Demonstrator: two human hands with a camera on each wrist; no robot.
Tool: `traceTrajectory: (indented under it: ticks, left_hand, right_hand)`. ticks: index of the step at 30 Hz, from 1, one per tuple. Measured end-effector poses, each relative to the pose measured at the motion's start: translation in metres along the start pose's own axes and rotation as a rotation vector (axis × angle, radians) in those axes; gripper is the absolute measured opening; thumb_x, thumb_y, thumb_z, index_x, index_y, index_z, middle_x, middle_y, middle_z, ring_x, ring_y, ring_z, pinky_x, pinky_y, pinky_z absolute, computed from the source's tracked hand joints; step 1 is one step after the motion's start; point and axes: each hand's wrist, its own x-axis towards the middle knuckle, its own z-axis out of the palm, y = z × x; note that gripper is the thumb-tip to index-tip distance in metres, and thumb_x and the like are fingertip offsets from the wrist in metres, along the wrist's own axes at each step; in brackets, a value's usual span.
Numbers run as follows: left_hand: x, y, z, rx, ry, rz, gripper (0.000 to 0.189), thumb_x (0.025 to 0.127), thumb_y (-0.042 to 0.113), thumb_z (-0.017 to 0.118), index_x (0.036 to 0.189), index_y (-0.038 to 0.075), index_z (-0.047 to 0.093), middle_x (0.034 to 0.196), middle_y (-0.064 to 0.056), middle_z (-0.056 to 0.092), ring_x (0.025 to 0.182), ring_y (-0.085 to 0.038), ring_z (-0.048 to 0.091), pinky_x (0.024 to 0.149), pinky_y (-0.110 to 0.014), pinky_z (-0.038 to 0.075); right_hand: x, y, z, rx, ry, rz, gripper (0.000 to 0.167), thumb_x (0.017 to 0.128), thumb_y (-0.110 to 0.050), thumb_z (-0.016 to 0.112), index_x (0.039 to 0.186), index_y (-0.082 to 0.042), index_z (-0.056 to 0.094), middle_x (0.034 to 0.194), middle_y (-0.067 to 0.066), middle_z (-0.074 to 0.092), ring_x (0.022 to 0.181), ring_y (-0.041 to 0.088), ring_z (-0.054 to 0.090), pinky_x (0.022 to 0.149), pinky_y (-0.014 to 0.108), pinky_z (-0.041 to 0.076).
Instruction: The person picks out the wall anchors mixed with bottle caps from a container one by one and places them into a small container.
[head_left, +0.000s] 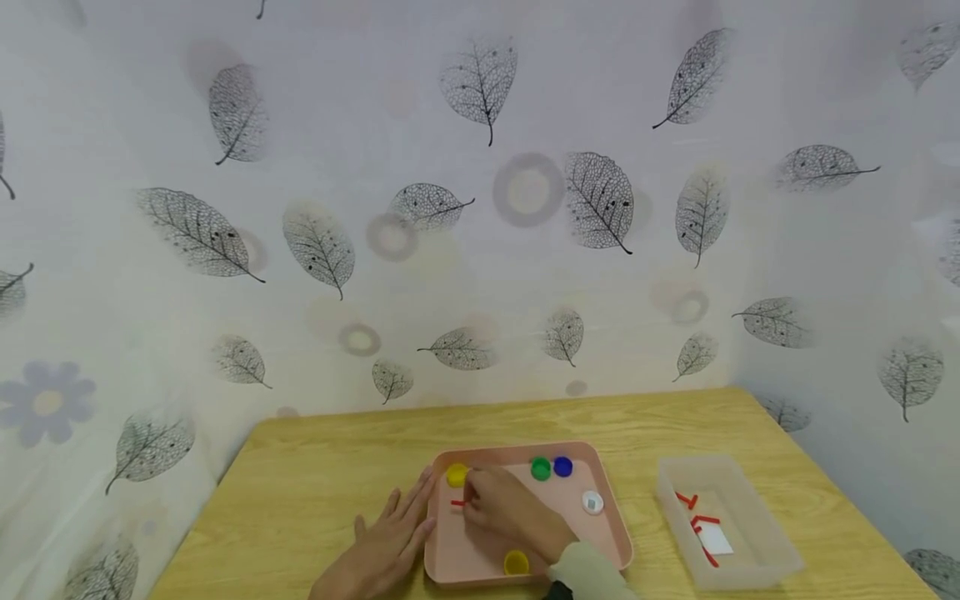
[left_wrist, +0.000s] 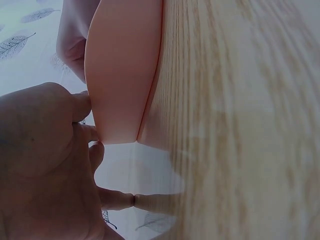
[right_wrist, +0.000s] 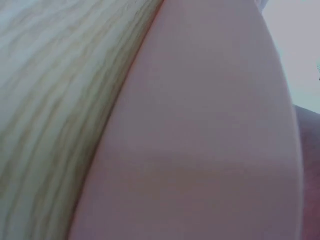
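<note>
A shallow pink tray lies on the wooden table. My left hand rests against its left rim with straight fingers; the left wrist view has those fingers touching the rim of the tray. Over the left half of the tray, my right hand has curled fingers and pinches a thin red stick, whose end pokes out to the left. Its fingertips are hidden. Beside this hand is a yellow cap. In the right wrist view only the tray's outer wall and the table show clearly.
Inside the tray are a green cap, a blue cap, a white round piece and another yellow cap. To the right stands a translucent box holding red pieces and a white piece.
</note>
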Motion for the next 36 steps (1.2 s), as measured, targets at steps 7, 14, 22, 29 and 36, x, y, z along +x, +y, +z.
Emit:
traceTrajectory:
  ticks: [7, 14, 22, 29, 36]
  left_hand:
    - [0.000, -0.001, 0.000, 0.003, -0.014, -0.001, 0.063, 0.111, 0.051, 0.030, 0.167, 0.025, 0.016, 0.172, 0.006, 0.013, 0.148, -0.052, 0.026, 0.091, -0.093, 0.009]
    - [0.001, -0.002, 0.001, -0.002, -0.021, -0.008, 0.064, 0.111, 0.053, 0.029, 0.167, 0.025, 0.016, 0.172, 0.007, 0.013, 0.148, -0.052, 0.025, 0.091, -0.094, 0.008]
    - [0.001, -0.003, 0.002, -0.020, -0.006, 0.016, 0.063, 0.111, 0.050, 0.031, 0.167, 0.025, 0.016, 0.172, 0.006, 0.012, 0.147, -0.056, 0.024, 0.090, -0.094, 0.007]
    - [0.001, -0.003, 0.001, -0.026, -0.024, 0.013, 0.063, 0.111, 0.050, 0.030, 0.167, 0.024, 0.014, 0.172, 0.004, 0.011, 0.147, -0.056, 0.022, 0.089, -0.094, 0.006]
    - [0.002, -0.005, 0.002, -0.022, -0.027, 0.015, 0.063, 0.111, 0.050, 0.029, 0.167, 0.025, 0.014, 0.172, 0.005, 0.010, 0.147, -0.057, 0.022, 0.089, -0.094, 0.006]
  right_hand:
    - [-0.010, 0.007, -0.004, 0.042, 0.017, 0.043, 0.006, 0.093, -0.017, 0.075, 0.092, -0.016, 0.069, 0.086, -0.013, 0.058, 0.072, 0.000, 0.053, 0.070, 0.018, 0.051]
    - [-0.022, 0.012, -0.009, 0.084, 0.035, 0.062, 0.007, 0.092, -0.015, 0.074, 0.090, -0.015, 0.067, 0.085, -0.012, 0.054, 0.072, 0.002, 0.052, 0.067, 0.018, 0.049]
    - [-0.035, 0.022, -0.008, 0.063, 0.092, 0.042, 0.007, 0.091, -0.014, 0.073, 0.089, -0.016, 0.067, 0.085, -0.013, 0.052, 0.078, 0.003, 0.048, 0.073, 0.021, 0.049]
    - [-0.045, 0.030, -0.015, 0.085, 0.154, -0.002, 0.011, 0.090, -0.009, 0.075, 0.088, -0.014, 0.066, 0.084, -0.011, 0.052, 0.076, 0.003, 0.047, 0.069, 0.020, 0.048]
    - [-0.059, 0.037, -0.023, 0.103, 0.222, -0.032, 0.015, 0.088, -0.003, 0.075, 0.088, -0.014, 0.065, 0.088, -0.009, 0.053, 0.078, 0.004, 0.049, 0.068, 0.021, 0.049]
